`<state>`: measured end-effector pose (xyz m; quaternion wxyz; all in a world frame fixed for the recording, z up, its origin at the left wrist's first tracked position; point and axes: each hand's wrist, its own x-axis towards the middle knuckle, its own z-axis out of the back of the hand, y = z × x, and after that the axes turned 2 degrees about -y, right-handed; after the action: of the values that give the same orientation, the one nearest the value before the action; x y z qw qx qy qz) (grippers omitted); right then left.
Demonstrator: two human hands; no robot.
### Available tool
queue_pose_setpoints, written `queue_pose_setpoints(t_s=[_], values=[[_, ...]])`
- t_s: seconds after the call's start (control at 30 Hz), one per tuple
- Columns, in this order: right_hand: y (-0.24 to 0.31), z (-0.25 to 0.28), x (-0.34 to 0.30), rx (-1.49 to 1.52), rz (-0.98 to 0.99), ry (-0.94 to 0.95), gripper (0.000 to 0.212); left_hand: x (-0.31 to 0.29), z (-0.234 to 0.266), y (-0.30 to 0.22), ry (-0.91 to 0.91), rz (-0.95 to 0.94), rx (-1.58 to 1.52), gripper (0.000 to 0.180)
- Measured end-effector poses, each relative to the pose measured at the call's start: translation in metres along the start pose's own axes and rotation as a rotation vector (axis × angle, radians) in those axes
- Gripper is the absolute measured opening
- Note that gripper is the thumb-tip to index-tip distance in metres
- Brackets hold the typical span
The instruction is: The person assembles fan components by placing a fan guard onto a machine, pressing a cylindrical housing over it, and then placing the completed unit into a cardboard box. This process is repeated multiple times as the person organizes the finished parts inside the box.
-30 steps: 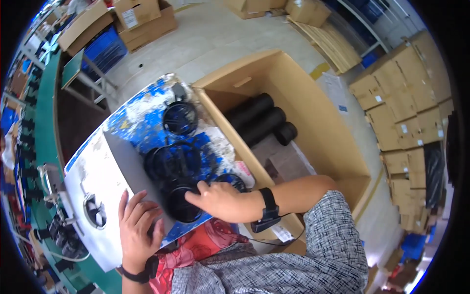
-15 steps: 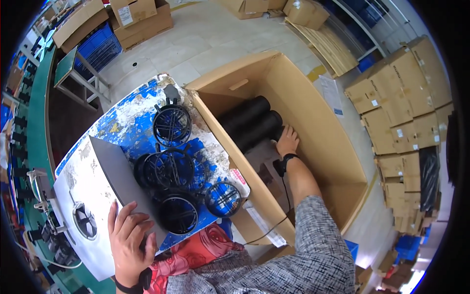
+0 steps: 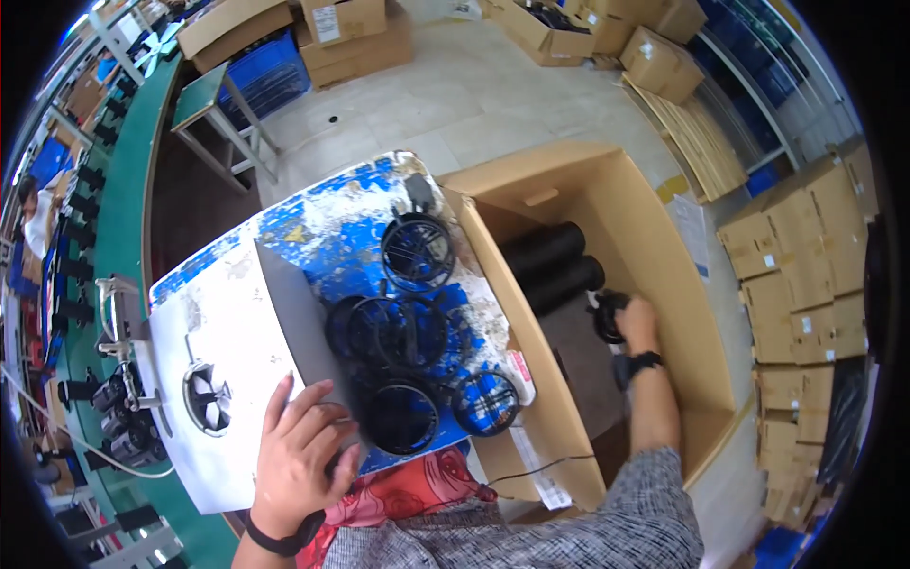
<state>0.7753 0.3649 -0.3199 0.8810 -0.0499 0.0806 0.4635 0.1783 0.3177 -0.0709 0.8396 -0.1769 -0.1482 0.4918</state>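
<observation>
My right hand [image 3: 639,322] reaches into a deep cardboard box [image 3: 692,313], its fingers closed on a round black ring-shaped part [image 3: 609,317]. Beside it in the box lie two stacks of black round parts [image 3: 559,283], like dark cylinders. My left hand [image 3: 301,457] has its fingers apart and holds nothing; it is beside the edge of a white box-shaped fixture [image 3: 237,313] with a round opening. On the worn blue-and-white table [image 3: 351,204] are several black round grilles [image 3: 417,248], some overlapping, and one at the near edge [image 3: 485,402].
A green workbench [image 3: 142,190] runs along the left, with a stool [image 3: 204,100] by it. Stacked cartons [image 3: 796,247] line the right side. More cardboard boxes [image 3: 355,52] and a wooden pallet [image 3: 692,142] are farther back. A thin cord [image 3: 540,470] crosses the box's near side.
My right hand has come away from the end of the stack and now grips a black round part. The whole view has shifted; my left hand stays beside the white fixture.
</observation>
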Motion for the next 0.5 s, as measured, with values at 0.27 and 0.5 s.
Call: queue_pose_setpoints(t_s=[0.27,0.5], values=[[0.201,0.248,-0.119,1.157,0.851,0.243,0.043,-0.028,0.034,-0.016,-0.046,-0.082,0.010,0.014],[0.453,0.257,-0.154,0.287,1.045,0.130,0.036,-0.065,0.065,-0.041,-0.139,-0.161,0.006,0.012]])
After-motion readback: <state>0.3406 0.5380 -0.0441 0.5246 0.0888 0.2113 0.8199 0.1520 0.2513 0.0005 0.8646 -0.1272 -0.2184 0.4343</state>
